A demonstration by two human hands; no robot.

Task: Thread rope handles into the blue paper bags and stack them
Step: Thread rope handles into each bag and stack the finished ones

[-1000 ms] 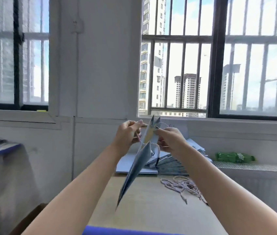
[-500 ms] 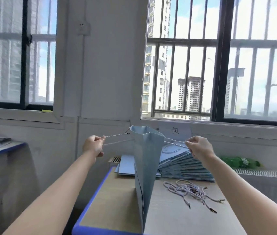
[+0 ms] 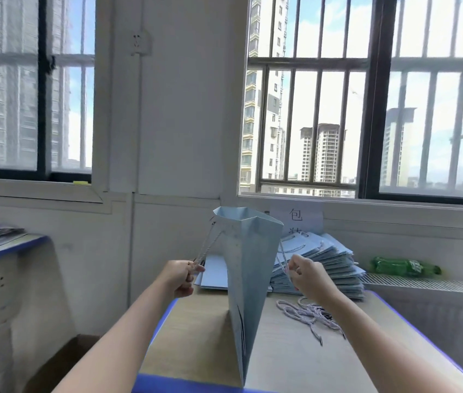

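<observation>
Blue paper bag (image 3: 248, 273) is held upright on the desk (image 3: 202, 336), mouth open, its left rope handle (image 3: 207, 245) pinched by the left hand (image 3: 180, 277) and its right rope handle (image 3: 283, 260) by the right hand (image 3: 308, 277). Loose ropes (image 3: 308, 316) and stacked bags (image 3: 319, 265) are seen behind.

A blue paper bag (image 3: 248, 279) stands upright on the surface (image 3: 202, 336), mouth open at the top, narrowing to a folded edge at the bottom. The left hand (image 3: 180, 277) pinches a rope handle (image 3: 207, 248) running down from the bag's left side; the right hand (image 3: 308, 279) pinches the rope handle on the bag's right side. Behind the bag lies a fanned stack of flat blue bags (image 3: 321, 268). Loose rope handles (image 3: 309, 316) lie on the surface near the right forearm. A green bottle (image 3: 403, 266) lies on the ledge to the right.
</observation>
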